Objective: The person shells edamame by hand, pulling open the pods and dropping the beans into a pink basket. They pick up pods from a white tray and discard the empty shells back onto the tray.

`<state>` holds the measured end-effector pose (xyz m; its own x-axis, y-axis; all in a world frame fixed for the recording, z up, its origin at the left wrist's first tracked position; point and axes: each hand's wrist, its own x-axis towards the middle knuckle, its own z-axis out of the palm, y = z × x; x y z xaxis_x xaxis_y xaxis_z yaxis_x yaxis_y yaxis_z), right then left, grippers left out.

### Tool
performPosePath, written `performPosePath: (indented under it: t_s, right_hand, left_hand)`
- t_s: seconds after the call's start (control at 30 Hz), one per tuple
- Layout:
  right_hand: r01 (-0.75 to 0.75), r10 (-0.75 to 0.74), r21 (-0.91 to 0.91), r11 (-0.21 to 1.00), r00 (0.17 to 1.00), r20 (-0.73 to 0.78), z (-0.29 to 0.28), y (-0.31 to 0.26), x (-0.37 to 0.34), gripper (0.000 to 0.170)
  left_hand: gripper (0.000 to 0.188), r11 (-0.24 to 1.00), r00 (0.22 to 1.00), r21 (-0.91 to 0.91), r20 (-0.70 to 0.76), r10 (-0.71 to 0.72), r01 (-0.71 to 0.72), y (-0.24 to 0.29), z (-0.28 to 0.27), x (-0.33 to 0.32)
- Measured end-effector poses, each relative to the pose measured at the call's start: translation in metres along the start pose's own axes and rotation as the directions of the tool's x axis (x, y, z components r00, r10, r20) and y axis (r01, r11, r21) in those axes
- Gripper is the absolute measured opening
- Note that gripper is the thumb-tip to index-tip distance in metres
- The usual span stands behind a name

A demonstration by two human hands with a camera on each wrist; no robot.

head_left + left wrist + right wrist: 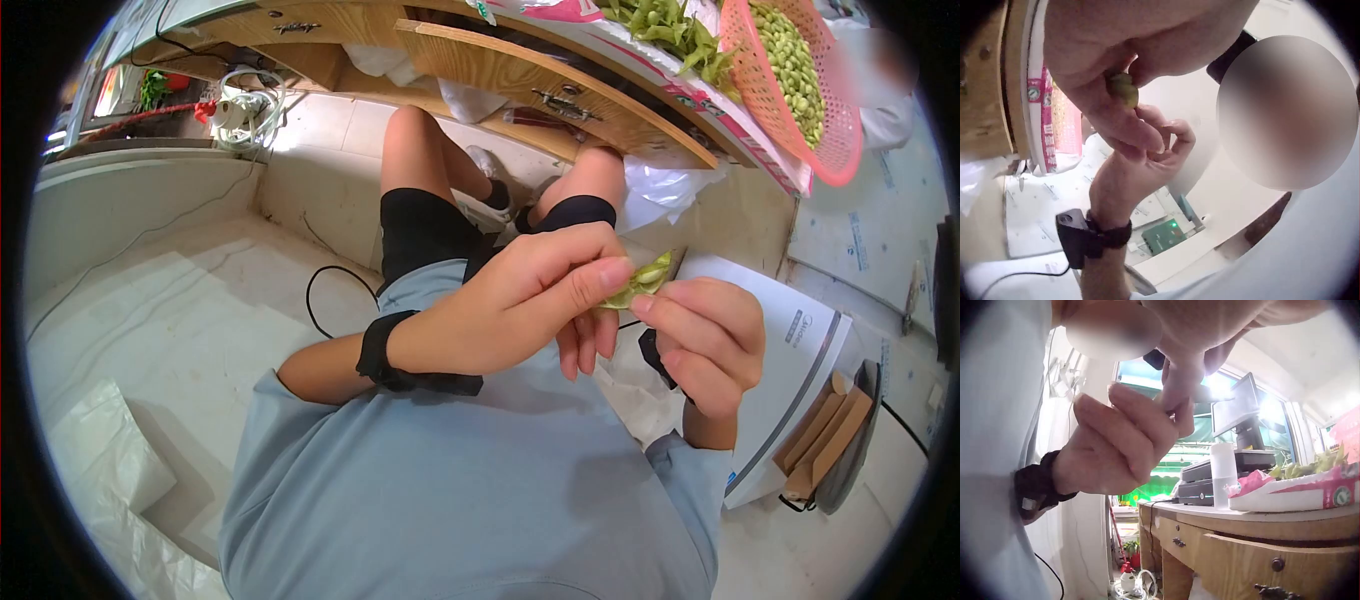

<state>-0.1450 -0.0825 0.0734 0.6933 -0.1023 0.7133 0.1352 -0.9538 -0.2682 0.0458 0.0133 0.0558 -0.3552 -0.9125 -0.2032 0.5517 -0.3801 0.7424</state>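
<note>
Before blue shirt [460,480], left hand [525,295] and right hand [712,335] pinch 1 green pod [652,278]; pink basket [846,145] holds beans [790,75].

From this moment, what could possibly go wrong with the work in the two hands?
The green pod seems split between the left hand and the right hand; its contents might slip and fall, since the pink basket is off to the side, not below.

The drawer is pulled out close to the right knee, so a sudden movement could bump it.
</note>
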Motion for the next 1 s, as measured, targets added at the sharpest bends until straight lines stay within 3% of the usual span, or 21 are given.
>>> performPosePath:
  t_s: [0.2,0.53,0.7,0.83,1.0]
  right_hand:
    - [-0.045,0.044,-0.018,0.999,0.998,-0.045,0.005,-0.002,0.003,0.031]
    - [-0.057,0.05,-0.049,0.997,0.991,-0.122,0.015,-0.001,0.004,0.036]
    - [-0.04,0.038,-0.027,0.999,0.998,-0.044,0.009,0.004,0.004,0.033]
    - [-0.024,0.029,-0.058,0.998,0.996,0.083,0.003,0.008,0.013,0.03]
    - [0.003,0.02,-0.103,0.995,0.974,0.227,-0.004,0.002,0.027,0.031]
  left_hand:
    - [0.034,0.964,1.0,-0.265,-0.003,-0.004,0.003,-0.006,0.001,0.005]
    - [0.034,0.92,0.996,-0.391,0.086,0.038,-0.002,-0.011,-0.007,0.006]
    - [0.03,0.933,1.0,-0.359,0.027,-0.015,0.024,-0.008,-0.004,0.008]
    - [0.025,0.853,0.993,-0.509,0.044,-0.106,0.114,-0.015,-0.01,0.015]
    - [0.023,0.77,0.993,-0.628,0.025,-0.118,0.107,-0.024,-0.008,0.027]
